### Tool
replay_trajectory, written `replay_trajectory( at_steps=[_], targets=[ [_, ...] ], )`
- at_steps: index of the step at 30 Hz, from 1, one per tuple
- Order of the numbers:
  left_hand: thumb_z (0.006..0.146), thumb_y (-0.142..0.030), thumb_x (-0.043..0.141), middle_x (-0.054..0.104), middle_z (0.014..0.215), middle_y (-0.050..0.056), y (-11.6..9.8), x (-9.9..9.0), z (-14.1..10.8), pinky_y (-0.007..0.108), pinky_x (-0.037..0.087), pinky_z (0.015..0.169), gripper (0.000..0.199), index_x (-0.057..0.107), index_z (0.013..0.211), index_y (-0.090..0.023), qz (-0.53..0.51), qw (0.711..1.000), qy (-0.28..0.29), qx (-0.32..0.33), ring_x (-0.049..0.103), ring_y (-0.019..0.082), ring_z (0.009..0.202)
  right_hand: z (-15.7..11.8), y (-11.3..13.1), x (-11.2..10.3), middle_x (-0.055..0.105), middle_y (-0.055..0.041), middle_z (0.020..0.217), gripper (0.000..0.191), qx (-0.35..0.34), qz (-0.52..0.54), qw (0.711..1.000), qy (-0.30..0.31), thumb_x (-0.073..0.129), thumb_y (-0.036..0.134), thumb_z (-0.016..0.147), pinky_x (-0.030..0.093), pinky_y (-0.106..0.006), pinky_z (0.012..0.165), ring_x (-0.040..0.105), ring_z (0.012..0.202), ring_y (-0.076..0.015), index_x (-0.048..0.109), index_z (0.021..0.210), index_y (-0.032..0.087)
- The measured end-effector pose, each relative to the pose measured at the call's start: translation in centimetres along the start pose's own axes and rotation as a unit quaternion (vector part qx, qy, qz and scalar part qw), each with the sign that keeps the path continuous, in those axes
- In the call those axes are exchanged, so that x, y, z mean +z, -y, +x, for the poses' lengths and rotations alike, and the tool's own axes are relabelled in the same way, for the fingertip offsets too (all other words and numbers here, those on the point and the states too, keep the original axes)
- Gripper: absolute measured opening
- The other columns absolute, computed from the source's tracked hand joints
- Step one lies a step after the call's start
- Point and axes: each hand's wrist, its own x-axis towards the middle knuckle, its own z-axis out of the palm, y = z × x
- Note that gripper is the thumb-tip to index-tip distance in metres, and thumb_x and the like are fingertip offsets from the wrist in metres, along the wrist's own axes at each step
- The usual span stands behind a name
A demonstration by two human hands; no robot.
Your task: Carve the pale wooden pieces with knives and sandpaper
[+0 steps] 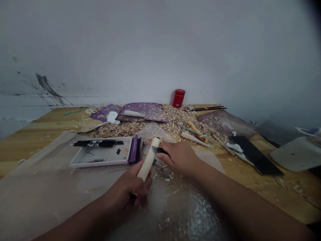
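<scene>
The left hand wraps firmly round the pale round wooden stick, tilted above the near plastic sheet; the right hand pinches a black-handled knife, apparently against its far end. Shallow strokes, angled away from the gripping fingers, would suit.

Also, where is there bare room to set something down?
Mostly the wooden tabletop at far left, between wall and pale sheet, and that sheet left of the white tray. Crowded: the middle back, shavings around the red can.
</scene>
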Motion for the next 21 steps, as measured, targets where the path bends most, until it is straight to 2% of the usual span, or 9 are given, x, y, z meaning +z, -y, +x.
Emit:
replay_trajectory(
  at_steps=[9,12,18,21],
  targets=[
    [0.049,-0.008,0.044,0.034,0.045,-0.009,0.03,-0.21,-0.16,0.02,0.037,0.032,0.03,0.041,0.077,-0.019,0.003,1.0,0.001,-0.025,0.021,0.002,0.029,0.01,-0.26,0.02,0.064,-0.0042,0.08,0.047,-0.006,-0.01,1.0,-0.002,0.017,0.053,0.085,0.026,-0.026,0.052,0.058,0.069,-0.0186,0.05,0.091,0.02],
    [0.049,-0.009,0.045,0.035,0.045,-0.009,0.05,-0.1,-0.23,0.02,0.035,0.031,0.031,0.041,0.077,-0.019,0.013,0.999,-0.012,-0.031,0.021,0.002,0.028,0.18,-0.59,0.07,0.064,-0.0044,0.081,0.048,0.017,-0.007,1.0,-0.015,0.016,0.052,0.086,0.026,-0.026,0.052,0.058,0.069,-0.0185,0.05,0.091,0.02],
    [0.047,-0.009,0.046,0.035,0.043,-0.01,-0.14,0.2,-0.28,0.018,0.033,0.029,0.035,0.043,0.08,-0.019,0.023,0.999,-0.026,-0.03,0.022,0.002,0.028,-0.01,-0.12,0.02,0.064,-0.0042,0.079,0.049,-0.011,-0.004,1.0,0.0,0.015,0.053,0.085,0.026,-0.026,0.051,0.058,0.068,-0.0187,0.051,0.091,0.02],
    [0.047,-0.009,0.046,0.035,0.045,-0.01,-0.25,0.29,-0.19,0.019,0.034,0.029,0.032,0.043,0.077,-0.019,0.024,0.998,-0.041,-0.03,0.022,0.002,0.028,0.29,-0.29,0.05,0.064,-0.0047,0.08,0.05,0.011,-0.021,1.0,-0.003,0.014,0.054,0.085,0.027,-0.026,0.051,0.059,0.069,-0.0198,0.051,0.091,0.02]
  ],
)
